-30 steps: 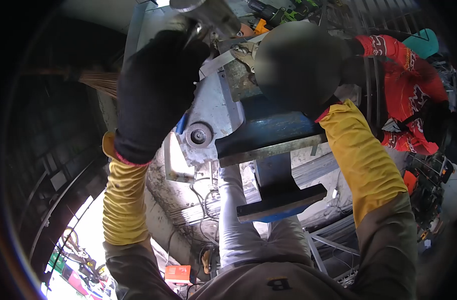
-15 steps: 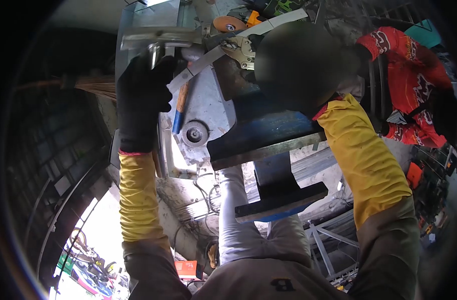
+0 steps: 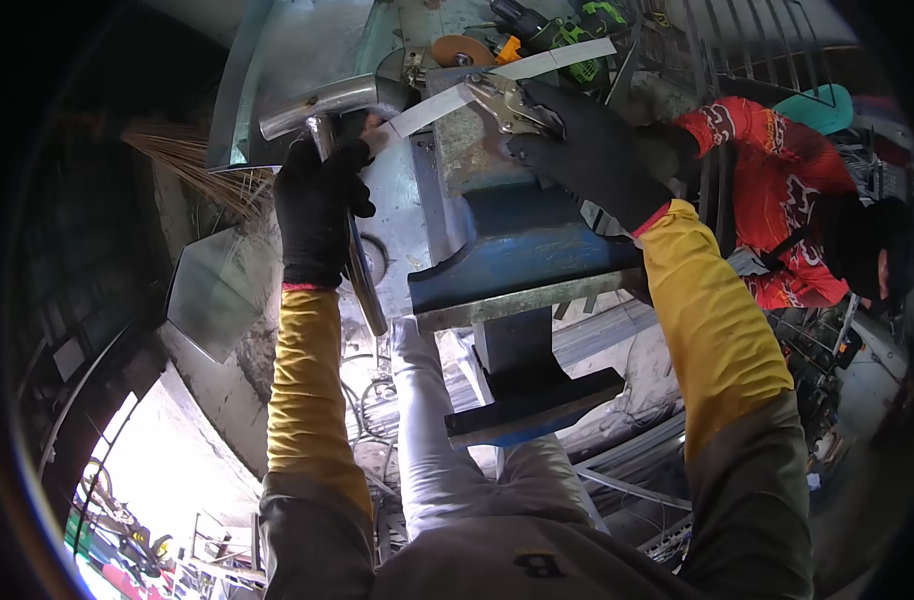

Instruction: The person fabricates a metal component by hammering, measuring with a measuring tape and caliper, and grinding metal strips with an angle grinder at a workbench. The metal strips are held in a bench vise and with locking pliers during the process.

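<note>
My left hand (image 3: 319,205), in a black glove, is closed round the metal handle of a hammer (image 3: 322,103). The hammer's head lies sideways above the fist, close to the left end of a thin metal strip (image 3: 435,108). In my right hand (image 3: 602,150), also gloved, is a pair of locking pliers (image 3: 504,103), whose jaws sit on that strip. The strip runs across the worn top of a blue, anvil-like steel block (image 3: 532,240). Behind the hammer handle, a round grey wheel (image 3: 375,260) is partly hidden.
A grinder with a brown disc (image 3: 463,50) and green power tools (image 3: 567,40) lie at the back. At the right is a person in red clothing (image 3: 787,190). Sheet metal (image 3: 297,45) stands back left, near a bundle of thin rods (image 3: 197,165).
The hammer, blurred before, now shows sharply, with its handle slanting down below my left fist. That hand has shifted slightly right. The whole view has moved a little.
</note>
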Tool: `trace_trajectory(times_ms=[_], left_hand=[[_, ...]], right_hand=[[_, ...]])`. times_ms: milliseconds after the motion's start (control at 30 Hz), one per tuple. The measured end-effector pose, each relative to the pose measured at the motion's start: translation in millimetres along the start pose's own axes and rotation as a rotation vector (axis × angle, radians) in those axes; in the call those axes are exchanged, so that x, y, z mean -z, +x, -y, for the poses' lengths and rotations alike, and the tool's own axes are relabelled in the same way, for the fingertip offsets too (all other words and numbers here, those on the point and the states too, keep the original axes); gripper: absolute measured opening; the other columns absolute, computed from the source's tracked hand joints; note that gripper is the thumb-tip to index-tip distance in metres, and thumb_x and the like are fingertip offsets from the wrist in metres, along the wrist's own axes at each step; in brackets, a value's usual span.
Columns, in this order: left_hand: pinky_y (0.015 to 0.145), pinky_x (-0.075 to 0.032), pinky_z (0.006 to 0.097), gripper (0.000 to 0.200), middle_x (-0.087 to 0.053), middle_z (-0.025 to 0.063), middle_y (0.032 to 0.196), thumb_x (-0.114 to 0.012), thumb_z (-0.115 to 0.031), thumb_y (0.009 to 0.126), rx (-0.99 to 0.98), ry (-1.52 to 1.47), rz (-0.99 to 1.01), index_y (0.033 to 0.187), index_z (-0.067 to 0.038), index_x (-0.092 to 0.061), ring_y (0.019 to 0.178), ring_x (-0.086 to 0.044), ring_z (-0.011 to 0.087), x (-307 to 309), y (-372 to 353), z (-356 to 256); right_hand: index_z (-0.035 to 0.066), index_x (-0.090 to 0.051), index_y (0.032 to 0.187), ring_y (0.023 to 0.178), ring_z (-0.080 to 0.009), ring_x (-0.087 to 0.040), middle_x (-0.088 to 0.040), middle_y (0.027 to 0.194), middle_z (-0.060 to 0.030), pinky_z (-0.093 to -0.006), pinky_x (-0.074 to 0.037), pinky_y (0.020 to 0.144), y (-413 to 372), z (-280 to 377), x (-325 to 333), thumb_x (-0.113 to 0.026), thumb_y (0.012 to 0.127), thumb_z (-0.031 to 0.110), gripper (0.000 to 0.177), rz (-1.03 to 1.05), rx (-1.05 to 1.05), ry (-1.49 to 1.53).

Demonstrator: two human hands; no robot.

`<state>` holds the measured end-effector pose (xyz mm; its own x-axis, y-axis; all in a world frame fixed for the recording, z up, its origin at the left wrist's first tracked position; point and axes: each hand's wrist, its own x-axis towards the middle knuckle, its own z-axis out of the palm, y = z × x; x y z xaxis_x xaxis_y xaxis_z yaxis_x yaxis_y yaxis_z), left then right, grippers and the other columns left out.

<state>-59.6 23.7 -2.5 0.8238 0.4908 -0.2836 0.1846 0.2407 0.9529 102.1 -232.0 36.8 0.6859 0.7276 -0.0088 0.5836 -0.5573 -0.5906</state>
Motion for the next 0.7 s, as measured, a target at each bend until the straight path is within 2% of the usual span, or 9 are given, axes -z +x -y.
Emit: trace_trajectory(times_ms=[133,267,367,433,467,533,567,667,700], left_hand=[[0.047,-0.045,0.0242,0.018,-0.065,0.0055,0.084,-0.058,-0.010,0.098,-0.003,0.394,0.030,0.107,-0.002,-0.072,0.052,-0.060,0.0107,26.5,-12.5,-0.9],[0.047,-0.047,0.0239,0.013,-0.064,0.0047,0.074,-0.068,-0.015,0.092,-0.026,0.311,-0.054,0.096,-0.002,-0.065,0.051,-0.058,0.0094,52.8,-31.5,1.4],[0.046,-0.046,0.0246,0.015,-0.063,0.0040,0.078,-0.069,-0.016,0.092,-0.274,0.487,-0.039,0.097,-0.003,-0.067,0.054,-0.059,0.0085,66.3,-35.5,11.0],[0.049,-0.048,0.0273,0.014,-0.061,0.0058,0.086,-0.073,-0.014,0.088,-0.521,0.937,0.051,0.098,-0.005,-0.069,0.063,-0.063,0.0125,77.9,-31.9,23.9],[0.049,-0.048,0.0273,0.014,-0.061,0.0058,0.086,-0.073,-0.014,0.088,-0.517,0.931,0.043,0.098,-0.005,-0.069,0.063,-0.063,0.0125,74.4,-34.5,20.4],[0.054,-0.049,0.0303,0.021,-0.059,0.0084,0.095,-0.075,-0.010,0.081,-0.016,0.562,-0.026,0.101,-0.009,-0.071,0.075,-0.064,0.0194,64.6,-39.8,8.7],[0.054,-0.049,0.0303,0.021,-0.059,0.0084,0.095,-0.075,-0.010,0.081,-0.011,0.552,-0.033,0.101,-0.009,-0.071,0.075,-0.064,0.0194,65.4,-40.2,12.3],[0.054,-0.049,0.0313,0.018,-0.062,0.0094,0.086,-0.076,-0.012,0.081,-0.348,0.769,-0.060,0.098,-0.009,-0.070,0.070,-0.064,0.0210,67.5,-31.0,21.3],[0.052,-0.049,0.0305,0.014,-0.063,0.0081,0.080,-0.074,-0.015,0.085,-0.675,0.961,-0.045,0.097,-0.008,-0.069,0.064,-0.063,0.0186,70.0,-21.4,20.4]], right_hand=[[0.001,-0.061,0.133,0.090,-0.0102,-0.065,-0.071,0.101,-0.0044,-0.0262,-0.054,0.076,-2.9,-19.9,8.8,-0.070,0.098,0.025,0.044,0.031,-0.232,0.548],[0.002,-0.058,0.137,0.089,-0.0053,-0.063,-0.069,0.106,-0.0041,-0.0234,-0.054,0.074,3.1,13.0,40.9,-0.067,0.099,0.020,0.043,0.270,-0.437,0.444],[0.002,-0.059,0.135,0.086,-0.0061,-0.062,-0.069,0.105,-0.0034,-0.0239,-0.053,0.071,3.2,16.3,21.7,-0.067,0.099,0.020,0.041,0.217,-0.216,0.598],[0.001,-0.059,0.133,0.086,-0.0079,-0.062,-0.069,0.105,-0.0048,-0.0253,-0.053,0.072,12.2,16.7,14.2,-0.068,0.099,0.019,0.040,0.263,-0.167,0.528],[0.000,-0.059,0.133,0.086,-0.0088,-0.063,-0.069,0.105,-0.0057,-0.0261,-0.054,0.073,15.2,14.6,9.7,-0.068,0.098,0.019,0.041,0.276,-0.114,0.472],[0.000,-0.058,0.134,0.087,-0.0098,-0.063,-0.069,0.106,-0.0067,-0.0268,-0.055,0.074,16.7,13.4,5.7,-0.069,0.098,0.018,0.042,0.299,-0.059,0.410],[0.000,-0.057,0.134,0.087,-0.0100,-0.063,-0.069,0.106,-0.0074,-0.0274,-0.055,0.075,17.8,13.6,4.5,-0.069,0.097,0.018,0.043,0.296,-0.062,0.363],[-0.001,-0.057,0.136,0.087,-0.0098,-0.063,-0.069,0.105,-0.0081,-0.0278,-0.055,0.074,14.9,8.5,-0.8,-0.070,0.097,0.018,0.045,0.270,-0.066,0.371],[-0.001,-0.057,0.136,0.086,-0.0094,-0.063,-0.070,0.104,-0.0080,-0.0276,-0.054,0.073,14.1,6.5,-1.3,-0.070,0.096,0.018,0.046,0.234,-0.067,0.433]])
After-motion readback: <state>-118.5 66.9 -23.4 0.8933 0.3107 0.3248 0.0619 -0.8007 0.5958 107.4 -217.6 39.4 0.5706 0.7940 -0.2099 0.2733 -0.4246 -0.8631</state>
